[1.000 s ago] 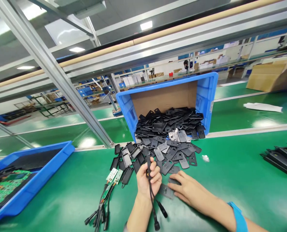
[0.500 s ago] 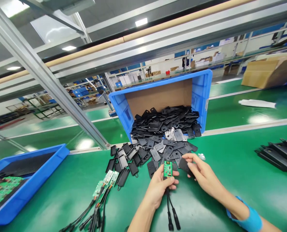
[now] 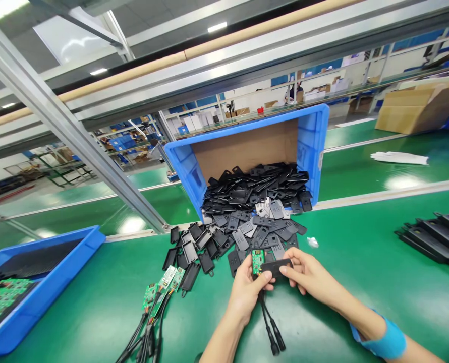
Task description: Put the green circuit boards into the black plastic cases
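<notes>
My left hand (image 3: 247,286) grips a small green circuit board (image 3: 258,261) with a dark display at its top. Two black cables with connector ends (image 3: 274,330) hang down from it toward me. In my right hand (image 3: 305,272) is a flat black plastic cover (image 3: 276,267), held sideways by its right end. Its left end overlaps the board's lower right, beside my left thumb. Beyond my hands lie loose black covers (image 3: 260,234) and open black cases (image 3: 190,251). Whether the board sits in a case is hidden by my fingers.
A blue bin (image 3: 322,156) on its side spills black plastic parts onto the green bench. Wired circuit boards (image 3: 167,277) lie left; a blue tray (image 3: 54,272) holds more boards. Black housings (image 3: 436,237) are stacked at right, and a white glove (image 3: 398,158) lies farther back.
My right hand has moved left, bringing the black cover from beside the board to over its lower right part. My left hand still holds the board; the view has shifted slightly.
</notes>
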Demonstrator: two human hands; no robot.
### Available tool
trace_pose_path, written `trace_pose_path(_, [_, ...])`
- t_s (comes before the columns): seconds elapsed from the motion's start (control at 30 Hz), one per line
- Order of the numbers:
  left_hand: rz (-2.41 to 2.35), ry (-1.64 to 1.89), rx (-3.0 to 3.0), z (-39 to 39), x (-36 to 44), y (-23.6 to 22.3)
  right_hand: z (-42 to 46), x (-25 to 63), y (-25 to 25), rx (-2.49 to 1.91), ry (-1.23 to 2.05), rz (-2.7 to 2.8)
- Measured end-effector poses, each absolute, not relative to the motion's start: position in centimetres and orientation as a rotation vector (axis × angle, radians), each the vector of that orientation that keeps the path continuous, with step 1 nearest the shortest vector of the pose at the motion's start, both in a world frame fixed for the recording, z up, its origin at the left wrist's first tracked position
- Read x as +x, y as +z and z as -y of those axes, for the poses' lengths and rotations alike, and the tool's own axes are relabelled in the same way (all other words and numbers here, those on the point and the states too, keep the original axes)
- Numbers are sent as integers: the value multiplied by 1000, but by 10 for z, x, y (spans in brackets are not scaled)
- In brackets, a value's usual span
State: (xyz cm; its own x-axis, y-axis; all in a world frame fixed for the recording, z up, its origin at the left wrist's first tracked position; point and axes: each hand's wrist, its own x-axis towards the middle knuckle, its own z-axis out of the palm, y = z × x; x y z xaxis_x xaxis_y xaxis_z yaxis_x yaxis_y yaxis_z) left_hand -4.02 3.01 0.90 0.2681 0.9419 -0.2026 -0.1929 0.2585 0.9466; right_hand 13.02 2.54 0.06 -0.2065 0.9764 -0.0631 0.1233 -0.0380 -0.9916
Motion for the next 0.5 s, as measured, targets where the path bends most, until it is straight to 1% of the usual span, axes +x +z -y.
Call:
trace_pose_path(0.07, [-940,962,967,-30,-41,8,-26,131,6,-1199,1329,1354])
trace_pose_path(0.2, [-865,869,934,-28,-40,6,-28,133,13,-1152,1187,1362])
trace_pose_path(0.37, [-923,755,1001,-24,-35,6,-27,132,8,-1152,1232,1331])
trace_pose_path(0.5, [-886,717,1059,-23,-34,7,-27,129,3,-1186,1197,1301])
